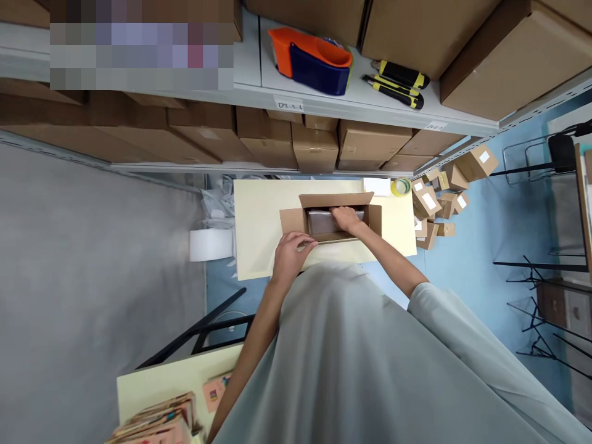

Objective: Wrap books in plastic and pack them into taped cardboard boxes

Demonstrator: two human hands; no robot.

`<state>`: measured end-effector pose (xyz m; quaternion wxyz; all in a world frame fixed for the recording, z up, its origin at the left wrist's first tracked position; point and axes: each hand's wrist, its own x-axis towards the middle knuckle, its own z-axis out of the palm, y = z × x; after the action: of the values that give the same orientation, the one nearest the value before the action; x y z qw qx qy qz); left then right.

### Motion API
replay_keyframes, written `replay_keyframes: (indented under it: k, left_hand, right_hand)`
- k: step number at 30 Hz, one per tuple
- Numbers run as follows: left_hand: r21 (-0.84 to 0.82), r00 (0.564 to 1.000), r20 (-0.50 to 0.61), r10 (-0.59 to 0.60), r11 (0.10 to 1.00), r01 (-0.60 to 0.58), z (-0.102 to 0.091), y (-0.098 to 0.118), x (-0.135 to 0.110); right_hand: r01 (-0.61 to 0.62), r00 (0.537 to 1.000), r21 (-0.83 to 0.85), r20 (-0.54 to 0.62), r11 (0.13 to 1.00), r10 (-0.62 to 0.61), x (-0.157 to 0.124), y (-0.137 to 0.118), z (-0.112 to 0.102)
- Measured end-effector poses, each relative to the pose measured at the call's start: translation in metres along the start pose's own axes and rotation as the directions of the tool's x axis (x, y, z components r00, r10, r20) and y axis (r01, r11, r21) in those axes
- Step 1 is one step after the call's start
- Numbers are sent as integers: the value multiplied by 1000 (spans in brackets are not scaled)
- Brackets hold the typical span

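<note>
At eleven o'clock from the open box (337, 200), a label (289, 103) on the shelf (250, 92) edge bears handwriting starting "D2-5", its last character unclear; a second label (435, 126), toward two o'clock, is too small to read for certain. White stickers on the parcels (426, 202), heaped on the floor at three o'clock, are also too small to read. The box stands close to the table's (263, 222) near edge, with bare tabletop at nine o'clock and a narrower bare strip at three. Its end flaps spread outward to nine and three, and its far flap to twelve. A grey item (321, 222) lies inside. The right hand (346, 220) reaches in from four o'clock, fingers bent over the item; whether they grip it, I cannot tell. The left hand (292, 256) is at the near left corner, at eight o'clock, fingers slightly bent with the thumb close by; I cannot tell if they pinch the cardboard. By the far edge, a white slip (377, 186) and a tape roll (401, 187) limit the room toward two o'clock.
</note>
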<state>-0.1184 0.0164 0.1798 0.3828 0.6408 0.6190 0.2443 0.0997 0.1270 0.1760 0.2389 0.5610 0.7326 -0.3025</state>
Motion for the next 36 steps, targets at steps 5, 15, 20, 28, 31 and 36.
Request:
replay_keyframes:
  k: [5,15,20,28,31,36]
  left_hand:
    - [-10,1000,5,9,1000,-9,-2,2,-3]
    - [67,999,-47,-3,998,6,-8,4,5]
    - [76,994,-29,-109,991,111,-11,-1,7]
    - [8,981,-47,-189,982,190,9,-8,-4]
    - [20,990,10,-140,990,139,16,-9,-5]
    - [71,979,205,-12,997,-3,22,-13,0]
  right_hand:
    - [8,999,37,-52,999,-6,-10,1,4]
    - [28,811,405,-544,914,216,-102,67,17]
    - [-66,731,686,-461,724,503,-131,99,35]
    - [74,825,680,-453,730,338,-131,77,55]
    - [60,868,634,-414,771,273,-127,73,61]
    - [-56,972,550,-163,833,172,-121,81,68]
